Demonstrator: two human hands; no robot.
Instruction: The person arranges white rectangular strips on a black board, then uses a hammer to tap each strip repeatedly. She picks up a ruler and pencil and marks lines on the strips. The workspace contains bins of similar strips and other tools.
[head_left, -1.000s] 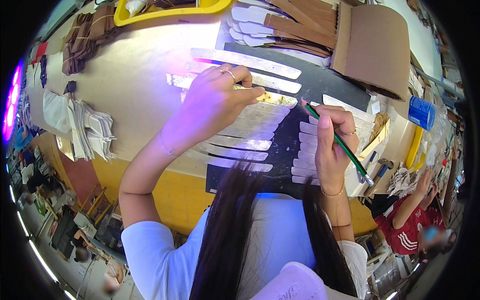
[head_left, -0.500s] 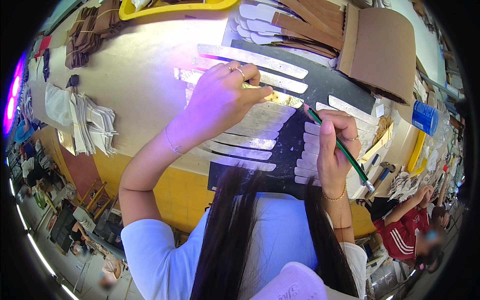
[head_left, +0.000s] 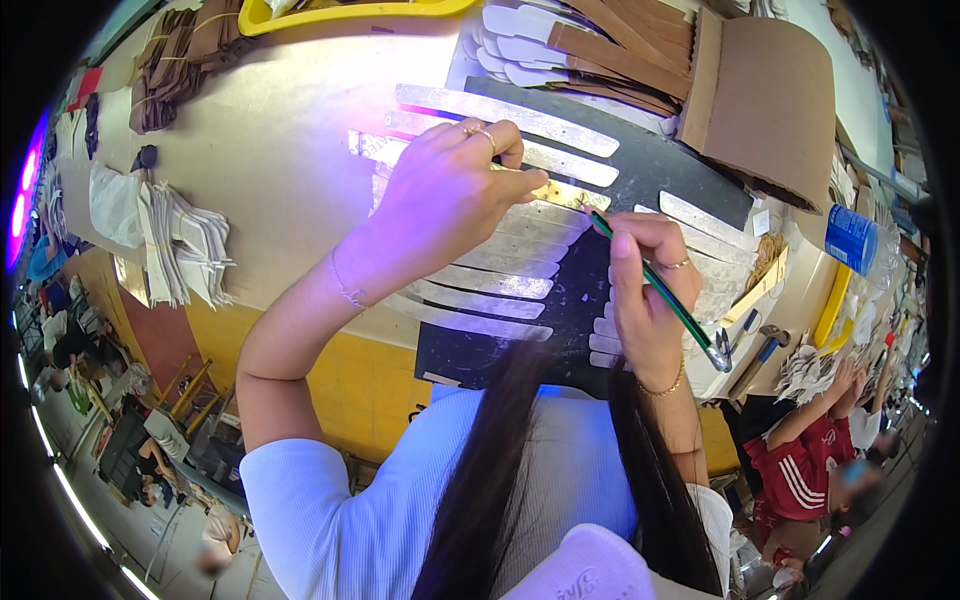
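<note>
My left hand [head_left: 445,185] is closed, fingers bent down and thumb pressing on a narrow yellow-and-white strip [head_left: 565,193]. The strip's middle is hidden beneath the hand. My right hand [head_left: 650,290] grips a slim green-and-black pencil [head_left: 668,295], its tip touching or nearly touching the yellow strip near its right end. Pale grey, slightly curved strips [head_left: 510,118] lie in a row above and below my left hand, on a black board [head_left: 560,330]. A second row of grey strips [head_left: 710,222] runs beside and partly behind my right hand.
Brown and white strips [head_left: 620,55] pile up at the far side beside a curved brown cardboard piece [head_left: 765,105]. A yellow tray [head_left: 350,14] stands at the back. White bundles [head_left: 185,245] lie left; a hammer [head_left: 765,350] lies right. A co-worker in red [head_left: 800,470] is at the right.
My right hand and the pencil have shifted left, and the pencil's tip has moved onto or just over the yellow strip's right part. My left hand has hardly moved.
</note>
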